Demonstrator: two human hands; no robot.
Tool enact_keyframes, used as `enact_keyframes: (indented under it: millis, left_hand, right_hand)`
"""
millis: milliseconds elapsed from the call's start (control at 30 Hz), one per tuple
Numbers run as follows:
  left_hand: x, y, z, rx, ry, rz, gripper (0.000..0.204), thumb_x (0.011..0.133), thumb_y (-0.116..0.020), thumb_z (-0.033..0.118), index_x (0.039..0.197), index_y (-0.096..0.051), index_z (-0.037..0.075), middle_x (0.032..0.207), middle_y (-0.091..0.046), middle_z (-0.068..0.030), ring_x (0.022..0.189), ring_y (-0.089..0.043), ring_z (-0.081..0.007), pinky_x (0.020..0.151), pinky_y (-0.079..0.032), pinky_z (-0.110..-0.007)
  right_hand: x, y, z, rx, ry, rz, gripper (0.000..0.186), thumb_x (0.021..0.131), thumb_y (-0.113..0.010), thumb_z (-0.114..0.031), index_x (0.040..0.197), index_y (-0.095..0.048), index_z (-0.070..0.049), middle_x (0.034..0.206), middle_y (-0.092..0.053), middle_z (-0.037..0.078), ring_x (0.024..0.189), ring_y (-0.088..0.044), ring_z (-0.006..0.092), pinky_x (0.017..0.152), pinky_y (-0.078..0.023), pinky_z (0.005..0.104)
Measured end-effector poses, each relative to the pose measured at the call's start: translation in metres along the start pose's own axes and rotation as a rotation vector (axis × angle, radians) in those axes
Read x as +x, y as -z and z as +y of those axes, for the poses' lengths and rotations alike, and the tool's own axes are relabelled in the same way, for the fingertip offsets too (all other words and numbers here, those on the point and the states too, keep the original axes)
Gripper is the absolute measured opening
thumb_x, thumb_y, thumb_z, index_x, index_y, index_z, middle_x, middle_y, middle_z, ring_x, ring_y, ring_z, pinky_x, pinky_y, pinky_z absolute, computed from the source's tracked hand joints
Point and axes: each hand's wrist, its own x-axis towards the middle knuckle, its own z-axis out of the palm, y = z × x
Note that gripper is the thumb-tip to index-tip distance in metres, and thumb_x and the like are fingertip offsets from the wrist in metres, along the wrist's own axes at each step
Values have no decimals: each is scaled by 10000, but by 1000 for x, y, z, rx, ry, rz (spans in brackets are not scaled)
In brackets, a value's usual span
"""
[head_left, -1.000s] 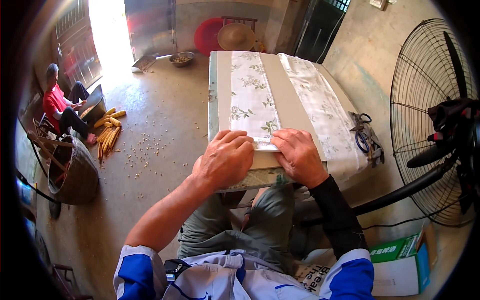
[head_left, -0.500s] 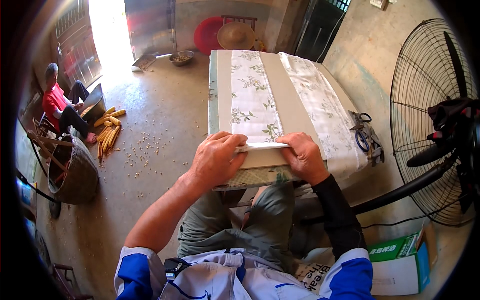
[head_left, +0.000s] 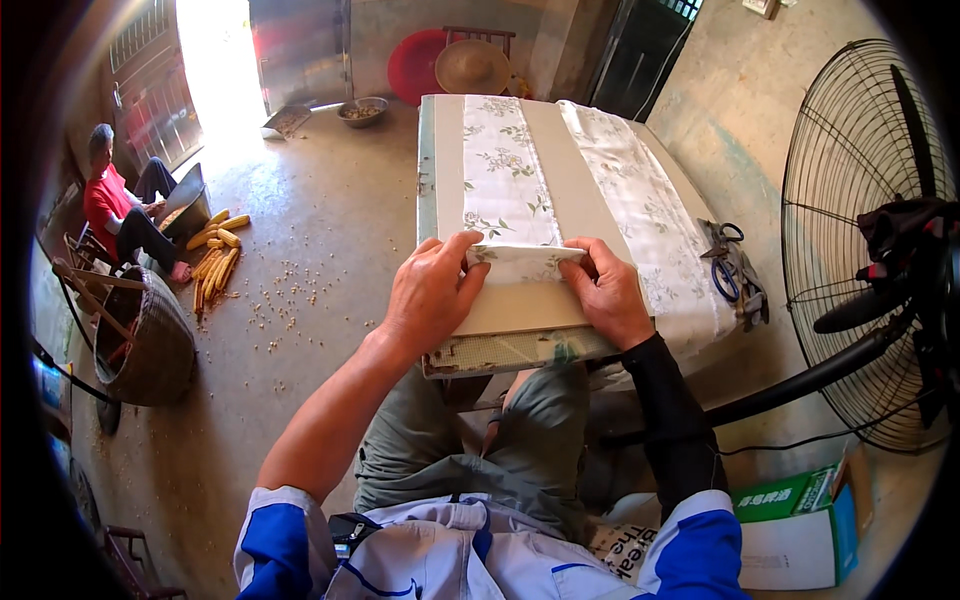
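A strip of white fabric (head_left: 508, 180) with a grey-green floral print lies lengthwise on the table (head_left: 520, 312). Its near end is folded back over itself, and both my hands pinch that fold. My left hand (head_left: 436, 285) grips the left corner between thumb and fingers. At the right corner my right hand (head_left: 608, 290) holds the cloth the same way; a black sleeve covers that forearm. To the right, a second, wider piece of floral cloth (head_left: 640, 200) drapes along the table and over its edge. Scissors (head_left: 726, 270) with dark handles lie on that cloth's right side.
A large black fan (head_left: 870, 240) stands at the right. A green and white carton (head_left: 790, 530) sits below it. At left, a person in red (head_left: 110, 205) sits by corn cobs (head_left: 215, 270), scattered kernels and a woven basket (head_left: 145, 340). A metal bowl (head_left: 362, 113) is farther back.
Both hands have moved a little away from me, carrying the fabric's folded end farther up the table. More of the folded flap and of the bare table front now shows.
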Motion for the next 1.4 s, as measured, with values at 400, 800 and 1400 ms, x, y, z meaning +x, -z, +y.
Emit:
enact_keyframes:
  millis: [400, 800, 1400]
  left_hand:
    - [3, -13, -5, 102, 20, 36, 543, 922, -721, 192, 1411, -556, 24, 809, -691, -114, 842, -668, -310, 829, -532, -448]
    - [4, -17, -7, 174, 41, 25, 562, 906, -726, 187, 1416, -554, 27, 784, -698, -96, 859, -681, -303, 841, -540, -446]
    - [3, -12, 5, 119, 69, 41, 493, 886, -765, 194, 1343, -610, 92, 1090, -620, -174, 1018, -657, -371, 899, -538, -475]
  right_hand:
    - [4, -11, 6, -148, -15, 88, 377, 954, -747, -180, 1244, -599, 12, 771, -696, 141, 667, -692, 301, 620, -535, 392]
    - [4, -19, 1, -257, -70, 121, 432, 933, -756, -214, 1262, -581, 5, 805, -712, 143, 753, -716, 349, 684, -553, 439]
    - [1, -24, 1, -375, -82, 143, 453, 909, -775, -202, 1240, -553, 14, 1003, -706, 255, 885, -697, 447, 757, -554, 490]
